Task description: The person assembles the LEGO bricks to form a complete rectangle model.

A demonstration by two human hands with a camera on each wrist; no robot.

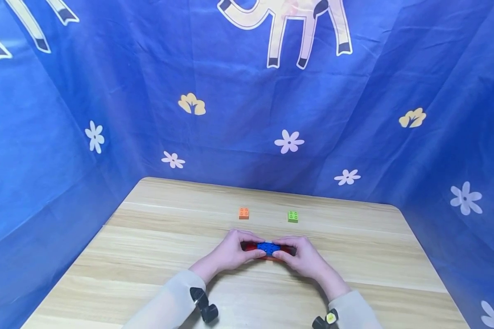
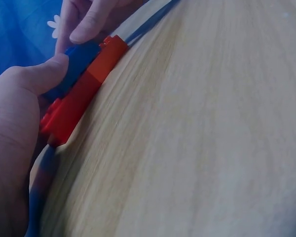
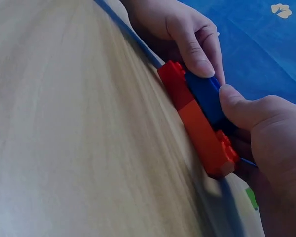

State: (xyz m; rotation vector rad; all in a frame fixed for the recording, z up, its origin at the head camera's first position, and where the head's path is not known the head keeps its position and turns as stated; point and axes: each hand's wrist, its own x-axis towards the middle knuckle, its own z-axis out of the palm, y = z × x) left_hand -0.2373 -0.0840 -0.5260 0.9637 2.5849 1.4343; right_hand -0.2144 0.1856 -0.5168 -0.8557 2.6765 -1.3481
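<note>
Near the middle of the wooden table, a blue toy building brick (image 1: 268, 248) sits across the tops of two bricks set end to end. In the left wrist view the nearer of these is a red brick (image 2: 71, 116), the farther an orange-red brick (image 2: 104, 61). My left hand (image 1: 233, 251) pinches the blue brick between thumb and fingers at its left end. At the right end my right hand (image 1: 306, 259) pinches it likewise, its thumb (image 3: 237, 106) close to the left thumb. The fingers behind the bricks are partly hidden.
Beyond the hands, an orange brick (image 1: 244, 214) and a green brick (image 1: 293, 216) lie apart on the table (image 1: 160, 219). Blue patterned cloth (image 1: 238, 137) hangs along the back and sides. Each sleeve carries a black wrist camera, one at the left wrist (image 1: 203, 305).
</note>
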